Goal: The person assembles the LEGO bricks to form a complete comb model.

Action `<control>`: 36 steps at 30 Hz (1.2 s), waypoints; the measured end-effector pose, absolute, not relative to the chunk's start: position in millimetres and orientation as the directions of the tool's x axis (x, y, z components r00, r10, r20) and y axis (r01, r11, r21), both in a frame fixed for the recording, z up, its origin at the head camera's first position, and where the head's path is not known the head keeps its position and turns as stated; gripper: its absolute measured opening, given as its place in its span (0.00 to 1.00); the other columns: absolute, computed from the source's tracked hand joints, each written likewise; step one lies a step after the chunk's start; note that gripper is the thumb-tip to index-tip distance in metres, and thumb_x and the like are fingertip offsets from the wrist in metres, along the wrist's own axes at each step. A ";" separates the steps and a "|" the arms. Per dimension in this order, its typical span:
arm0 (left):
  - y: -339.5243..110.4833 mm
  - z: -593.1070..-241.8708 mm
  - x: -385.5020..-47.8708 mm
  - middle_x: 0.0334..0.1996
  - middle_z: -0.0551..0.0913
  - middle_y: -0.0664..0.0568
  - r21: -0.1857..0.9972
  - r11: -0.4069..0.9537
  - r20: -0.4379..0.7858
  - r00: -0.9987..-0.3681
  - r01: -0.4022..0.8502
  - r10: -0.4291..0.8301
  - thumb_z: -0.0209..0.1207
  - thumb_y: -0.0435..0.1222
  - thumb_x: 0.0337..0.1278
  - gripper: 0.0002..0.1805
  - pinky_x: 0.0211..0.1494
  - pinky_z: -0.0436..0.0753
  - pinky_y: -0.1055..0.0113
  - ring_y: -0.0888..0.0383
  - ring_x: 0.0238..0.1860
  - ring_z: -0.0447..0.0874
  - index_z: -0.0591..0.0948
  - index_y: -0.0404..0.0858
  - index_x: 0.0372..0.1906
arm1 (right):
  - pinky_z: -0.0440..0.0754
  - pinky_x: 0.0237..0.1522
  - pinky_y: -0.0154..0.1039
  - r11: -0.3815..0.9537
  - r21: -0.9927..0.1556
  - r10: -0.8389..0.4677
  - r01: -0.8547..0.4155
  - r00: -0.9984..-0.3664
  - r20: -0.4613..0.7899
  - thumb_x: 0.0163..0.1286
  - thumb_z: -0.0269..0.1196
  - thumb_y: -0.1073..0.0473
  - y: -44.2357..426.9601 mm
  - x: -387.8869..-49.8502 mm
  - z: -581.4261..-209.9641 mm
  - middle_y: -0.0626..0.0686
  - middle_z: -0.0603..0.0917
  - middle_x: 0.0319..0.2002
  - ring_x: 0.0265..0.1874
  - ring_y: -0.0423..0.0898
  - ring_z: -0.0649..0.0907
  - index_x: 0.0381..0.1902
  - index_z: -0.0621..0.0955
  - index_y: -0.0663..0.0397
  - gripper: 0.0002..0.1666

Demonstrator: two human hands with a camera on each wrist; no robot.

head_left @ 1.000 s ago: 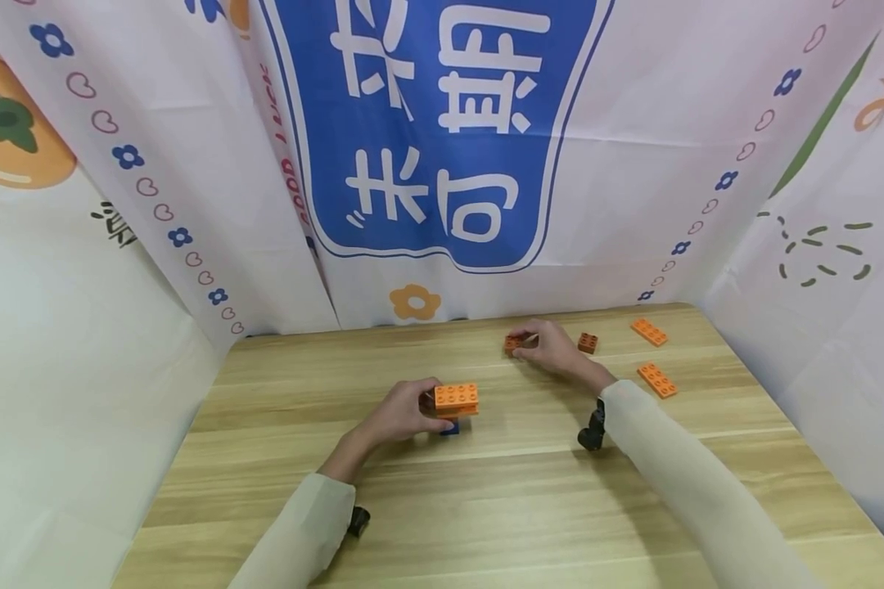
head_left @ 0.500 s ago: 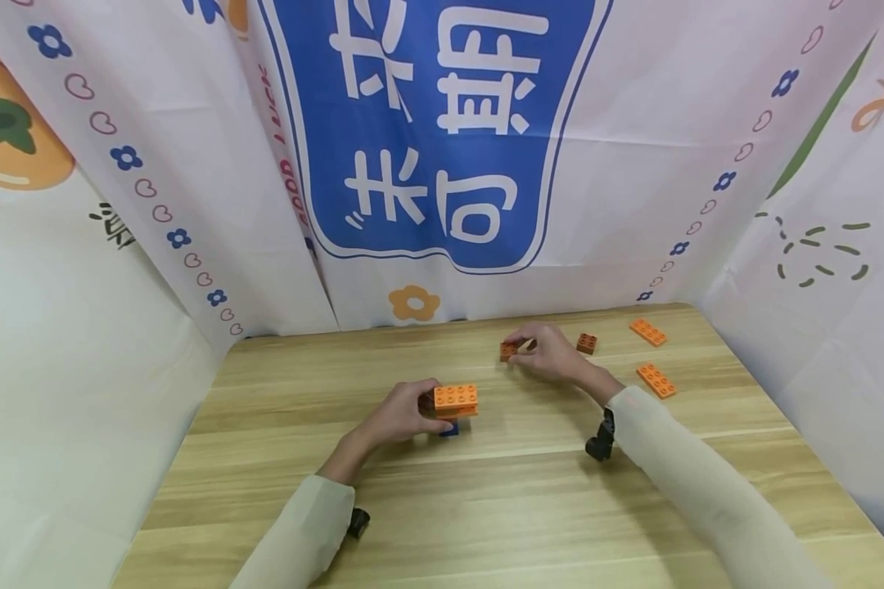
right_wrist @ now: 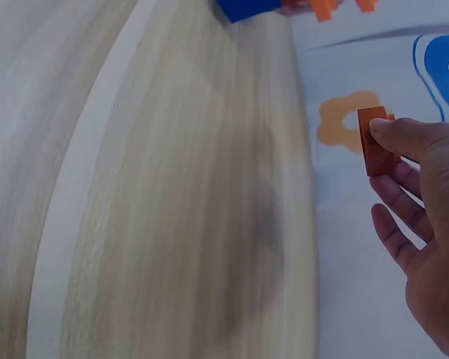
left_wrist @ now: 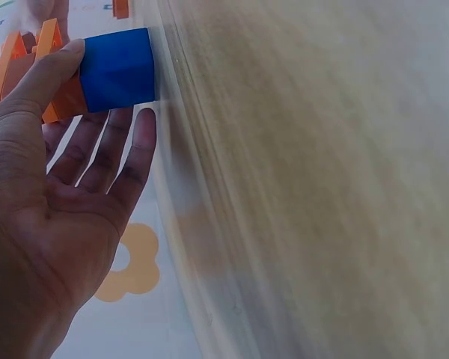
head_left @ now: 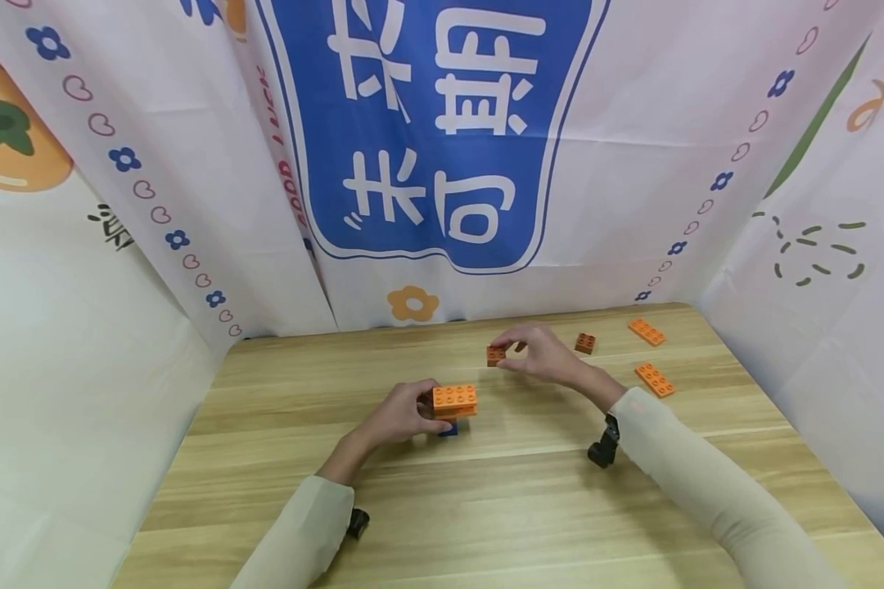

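Observation:
My left hand (head_left: 400, 413) grips a stack of toy building bricks (head_left: 453, 397) near the middle of the table, thumb in front. Orange studded plates top the stack, and a blue brick (left_wrist: 120, 71) forms its bottom; part of the middle is hidden by my fingers. To the right and farther back, my right hand (head_left: 547, 352) pinches a small brown-orange brick (head_left: 494, 356) between thumb and fingers. In the right wrist view that brick (right_wrist: 375, 146) is held up off the wooden surface, apart from the stack.
Another brown brick (head_left: 585, 343) lies right of my right hand. Two flat orange plates, a farther one (head_left: 646, 331) and a nearer one (head_left: 655, 379), lie at the table's right. A printed cloth (head_left: 597, 204) hangs along the back edge of the wooden table (head_left: 501, 507).
My right hand has carried the small brown-orange brick left and slightly toward me, closer to the stack. My left hand and the stack have stayed nearly in place.

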State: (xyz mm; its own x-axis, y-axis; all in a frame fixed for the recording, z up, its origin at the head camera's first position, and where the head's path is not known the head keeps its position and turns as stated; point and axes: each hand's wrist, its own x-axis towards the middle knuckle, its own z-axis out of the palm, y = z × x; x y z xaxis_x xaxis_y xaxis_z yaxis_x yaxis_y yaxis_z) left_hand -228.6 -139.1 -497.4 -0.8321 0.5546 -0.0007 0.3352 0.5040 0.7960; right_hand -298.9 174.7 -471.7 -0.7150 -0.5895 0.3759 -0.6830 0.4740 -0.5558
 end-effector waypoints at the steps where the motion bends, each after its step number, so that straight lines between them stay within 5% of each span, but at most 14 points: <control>1: -139.1 -497.4 -228.6 0.45 0.86 0.54 0.797 0.502 0.000 -0.832 0.336 0.555 0.78 0.36 0.58 0.20 0.48 0.88 0.66 0.59 0.45 0.85 0.82 0.40 0.51 | 0.89 0.47 0.49 0.472 -0.550 -0.592 -0.689 -0.710 0.381 0.64 0.78 0.61 173.4 -297.4 -469.8 0.53 0.92 0.49 0.46 0.49 0.89 0.54 0.89 0.57 0.20; 36: -138.9 -495.9 -230.9 0.44 0.87 0.52 0.812 0.470 0.014 -0.815 0.348 0.579 0.78 0.33 0.57 0.21 0.48 0.88 0.67 0.58 0.45 0.86 0.82 0.37 0.53 | 0.89 0.52 0.50 0.257 -0.513 -0.695 -0.819 -0.526 0.490 0.63 0.80 0.61 131.4 -259.6 -433.7 0.51 0.91 0.49 0.49 0.45 0.89 0.52 0.90 0.55 0.20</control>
